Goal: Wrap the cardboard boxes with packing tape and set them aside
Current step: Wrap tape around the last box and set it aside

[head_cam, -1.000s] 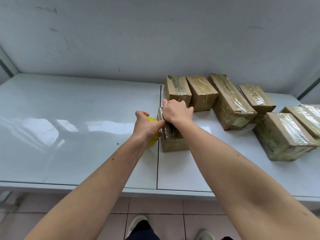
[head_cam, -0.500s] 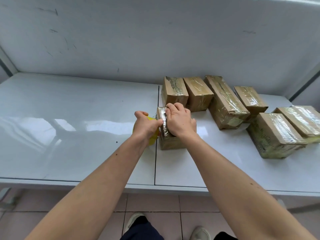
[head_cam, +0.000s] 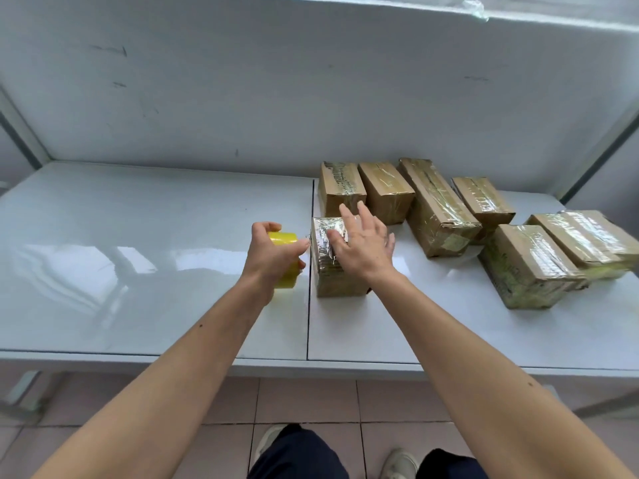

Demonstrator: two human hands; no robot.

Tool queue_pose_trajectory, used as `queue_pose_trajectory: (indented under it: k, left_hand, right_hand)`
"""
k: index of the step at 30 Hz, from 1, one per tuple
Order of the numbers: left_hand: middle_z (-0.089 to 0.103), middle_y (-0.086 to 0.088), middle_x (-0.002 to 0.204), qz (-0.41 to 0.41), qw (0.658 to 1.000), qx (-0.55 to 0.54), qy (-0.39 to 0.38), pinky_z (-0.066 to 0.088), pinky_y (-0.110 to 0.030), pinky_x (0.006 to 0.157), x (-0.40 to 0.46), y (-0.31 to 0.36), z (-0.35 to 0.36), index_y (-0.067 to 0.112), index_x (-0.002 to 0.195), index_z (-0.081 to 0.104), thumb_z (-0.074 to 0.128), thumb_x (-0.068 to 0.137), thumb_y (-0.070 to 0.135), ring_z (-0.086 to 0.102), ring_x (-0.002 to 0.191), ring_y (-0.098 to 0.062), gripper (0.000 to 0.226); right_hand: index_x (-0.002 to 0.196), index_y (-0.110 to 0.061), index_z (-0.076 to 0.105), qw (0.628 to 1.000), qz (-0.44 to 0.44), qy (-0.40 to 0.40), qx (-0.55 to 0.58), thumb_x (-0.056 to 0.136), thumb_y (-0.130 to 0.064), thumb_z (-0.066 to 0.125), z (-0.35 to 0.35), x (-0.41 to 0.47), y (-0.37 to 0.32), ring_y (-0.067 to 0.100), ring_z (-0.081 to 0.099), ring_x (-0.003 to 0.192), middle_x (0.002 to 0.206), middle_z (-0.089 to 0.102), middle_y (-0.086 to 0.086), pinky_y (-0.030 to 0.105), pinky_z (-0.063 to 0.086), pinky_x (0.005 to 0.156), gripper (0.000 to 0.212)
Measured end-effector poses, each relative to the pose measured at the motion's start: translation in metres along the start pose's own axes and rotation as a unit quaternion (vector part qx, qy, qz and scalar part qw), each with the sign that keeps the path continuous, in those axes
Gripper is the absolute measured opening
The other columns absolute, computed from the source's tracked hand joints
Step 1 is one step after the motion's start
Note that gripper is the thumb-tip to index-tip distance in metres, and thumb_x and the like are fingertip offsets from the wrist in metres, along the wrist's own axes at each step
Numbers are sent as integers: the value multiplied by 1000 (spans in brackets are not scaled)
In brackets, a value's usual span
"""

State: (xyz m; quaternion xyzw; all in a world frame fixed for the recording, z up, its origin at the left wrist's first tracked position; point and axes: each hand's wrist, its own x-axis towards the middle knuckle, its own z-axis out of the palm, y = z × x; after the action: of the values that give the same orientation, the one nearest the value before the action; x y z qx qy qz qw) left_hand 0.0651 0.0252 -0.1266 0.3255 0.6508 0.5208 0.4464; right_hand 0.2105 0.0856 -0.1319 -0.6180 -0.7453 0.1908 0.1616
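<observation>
Taped cardboard box (head_cam: 328, 261) upright beside yellow tape roll (head_cam: 284, 257).

White glossy table (head_cam: 138, 271), two panels butted together, dark seam (head_cam: 308, 323) running from front edge to back edge right of centre. Left panel shows window-like reflections. White wall panel (head_cam: 311, 98) stands along the back edge, with dark scuffs and scratches upper left and a small mark near the bottom centre. Grey metal frame posts at the back left corner (head_cam: 20, 133) and back right corner (head_cam: 601, 150). Crumpled clear scrap (head_cam: 479, 10) on the panel's top rim, right. Below the front edge: pinkish tiled floor (head_cam: 304, 402), dark trousers (head_cam: 297, 454), two light shoes (head_cam: 397, 463).
</observation>
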Motion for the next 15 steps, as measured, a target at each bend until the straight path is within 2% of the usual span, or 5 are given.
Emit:
queue_pose_trajectory:
  k: [2,5,8,11,15]
  left_hand:
    - [58,-9,107,7,999,-36,-40,53,-26,56,-23,8,-13,22,124,44,78,84,14,61,61,-16,53]
    - [61,-10,100,19,988,-84,-125,55,-28,57,-55,18,-20,22,122,47,79,82,11,61,61,-15,52]
    - [62,-9,100,46,984,-66,-158,55,-28,58,-73,20,-17,23,118,49,79,82,10,63,65,-14,49]
    - [59,-17,114,65,984,-33,-165,55,-28,61,-84,19,-13,29,119,46,81,82,16,63,79,-22,52]
    - [55,-11,116,72,984,-14,-164,53,-19,59,-100,17,-8,44,132,28,79,84,19,64,84,-20,75]
  right_hand:
    - [141,-22,51,990,-68,54,112,97,-47,54,-9,-8,-12,23,33,140,153,37,2,48,26,116,51]
    - [100,-19,76,953,-71,-54,289,90,-44,67,-30,-32,-38,10,58,111,120,62,-1,40,48,100,29]
    - [90,-11,79,932,-37,-106,344,83,-33,78,-43,-52,-47,11,67,96,100,71,-2,36,58,87,23]
    - [85,-8,79,926,-1,-69,371,80,-24,82,-50,-63,-49,19,71,86,86,73,8,35,62,73,17]
    - [77,-11,73,947,-8,-35,319,85,-23,77,-50,-70,-42,9,64,67,76,68,3,22,54,56,15]
